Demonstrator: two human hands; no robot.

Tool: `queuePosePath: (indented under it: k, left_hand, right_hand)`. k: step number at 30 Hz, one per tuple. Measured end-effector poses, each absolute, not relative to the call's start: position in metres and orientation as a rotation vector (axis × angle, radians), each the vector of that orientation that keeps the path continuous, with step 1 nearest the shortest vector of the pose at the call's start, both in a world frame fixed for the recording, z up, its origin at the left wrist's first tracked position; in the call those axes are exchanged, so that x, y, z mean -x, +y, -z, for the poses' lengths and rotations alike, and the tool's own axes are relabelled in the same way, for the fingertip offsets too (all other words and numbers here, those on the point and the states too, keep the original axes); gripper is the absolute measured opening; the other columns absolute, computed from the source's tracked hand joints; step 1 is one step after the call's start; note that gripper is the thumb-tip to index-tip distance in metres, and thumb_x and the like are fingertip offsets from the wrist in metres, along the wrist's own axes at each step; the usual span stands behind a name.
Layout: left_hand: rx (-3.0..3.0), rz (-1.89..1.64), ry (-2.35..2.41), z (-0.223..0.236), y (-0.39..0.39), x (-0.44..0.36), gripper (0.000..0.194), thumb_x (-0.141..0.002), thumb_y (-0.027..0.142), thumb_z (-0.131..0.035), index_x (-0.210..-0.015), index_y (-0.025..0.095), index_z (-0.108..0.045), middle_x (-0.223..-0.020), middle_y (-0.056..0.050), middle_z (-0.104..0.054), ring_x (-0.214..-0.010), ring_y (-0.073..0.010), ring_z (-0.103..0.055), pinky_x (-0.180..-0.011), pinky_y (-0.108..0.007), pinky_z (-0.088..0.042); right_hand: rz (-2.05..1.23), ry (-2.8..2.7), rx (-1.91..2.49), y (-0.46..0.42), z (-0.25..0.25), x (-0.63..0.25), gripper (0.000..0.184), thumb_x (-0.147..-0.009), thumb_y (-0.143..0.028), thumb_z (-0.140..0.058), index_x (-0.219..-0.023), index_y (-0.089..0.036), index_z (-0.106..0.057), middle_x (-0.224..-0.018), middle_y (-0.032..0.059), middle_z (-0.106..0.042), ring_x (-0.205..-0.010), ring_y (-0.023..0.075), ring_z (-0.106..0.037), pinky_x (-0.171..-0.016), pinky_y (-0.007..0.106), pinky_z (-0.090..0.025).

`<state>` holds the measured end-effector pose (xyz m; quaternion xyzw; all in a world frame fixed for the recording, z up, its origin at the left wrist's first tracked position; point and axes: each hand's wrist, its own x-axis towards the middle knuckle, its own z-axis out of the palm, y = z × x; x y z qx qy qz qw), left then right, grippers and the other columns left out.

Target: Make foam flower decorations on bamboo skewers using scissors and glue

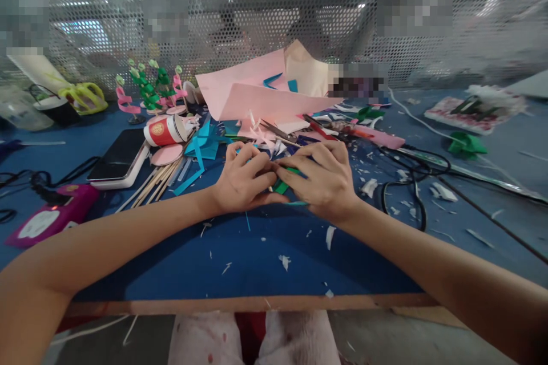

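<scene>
My left hand [248, 178] and my right hand [323, 179] meet over the middle of the blue table, fingers bent and closed. Between them shows a small piece of green paper [283, 183], mostly hidden by the fingers, with a thin light-blue edge under it. Just beyond the hands lie scissors [276, 130] among paper scraps. Folded blue paper [204, 141] is left of my left hand, with several wooden sticks [157, 183] beside it.
Behind stand large pink paper sheets [257, 97] and a perforated metal screen [265, 5]. At left are a red paper cup [166, 130], a phone [120, 154], a magenta power strip [53, 217] and paper plants [149, 88]. A black cord [422, 199] lies right.
</scene>
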<state>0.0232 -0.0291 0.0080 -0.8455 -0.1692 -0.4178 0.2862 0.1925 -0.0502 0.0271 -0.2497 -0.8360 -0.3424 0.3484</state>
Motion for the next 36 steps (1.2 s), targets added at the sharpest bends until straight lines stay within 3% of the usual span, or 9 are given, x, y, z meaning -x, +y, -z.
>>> queuePosePath:
  k: [4,13,24,36]
  left_hand:
    - [2.242,1.115,-0.429,-0.009,-0.03,-0.023,0.039,-0.085,0.045,-0.034,-0.061,0.017,-0.048,-0.065,-0.003,-0.048,-0.07,-0.0172,-0.036,-0.067,-0.035,-0.028]
    - [2.246,1.174,-0.5,-0.007,-0.029,-0.022,0.03,-0.086,0.041,-0.034,-0.073,0.018,-0.047,-0.07,-0.004,-0.05,-0.07,-0.0168,-0.039,-0.066,-0.034,-0.03]
    - [2.246,1.11,-0.558,-0.007,-0.028,-0.023,0.033,-0.087,0.041,-0.029,-0.071,0.017,-0.046,-0.07,-0.005,-0.05,-0.068,-0.0173,-0.038,-0.066,-0.034,-0.029]
    - [2.293,0.991,-0.601,-0.007,-0.027,-0.024,0.034,-0.087,0.041,-0.031,-0.07,0.017,-0.048,-0.07,-0.005,-0.05,-0.07,-0.0178,-0.038,-0.068,-0.034,-0.03]
  right_hand:
    - [0.817,-2.101,0.665,-0.047,-0.025,-0.194,0.021,-0.081,-0.019,-0.047,-0.077,-0.025,-0.067,-0.069,0.0003,-0.063,-0.076,0.0176,-0.044,-0.073,0.036,-0.028]
    - [0.675,-2.052,0.71,-0.039,-0.019,-0.201,0.039,-0.078,-0.016,-0.043,-0.114,-0.028,-0.055,-0.08,0.0026,-0.063,-0.08,0.0204,-0.046,-0.076,0.038,-0.031]
    - [0.656,-2.061,0.785,-0.038,-0.017,-0.201,0.044,-0.07,-0.013,-0.049,-0.111,-0.024,-0.058,-0.065,0.0018,-0.056,-0.068,0.0173,-0.046,-0.068,0.032,-0.031]
    - [0.664,-2.054,0.873,-0.038,-0.015,-0.201,0.04,-0.072,-0.013,-0.05,-0.107,-0.028,-0.061,-0.062,0.0018,-0.052,-0.067,0.017,-0.043,-0.063,0.031,-0.029]
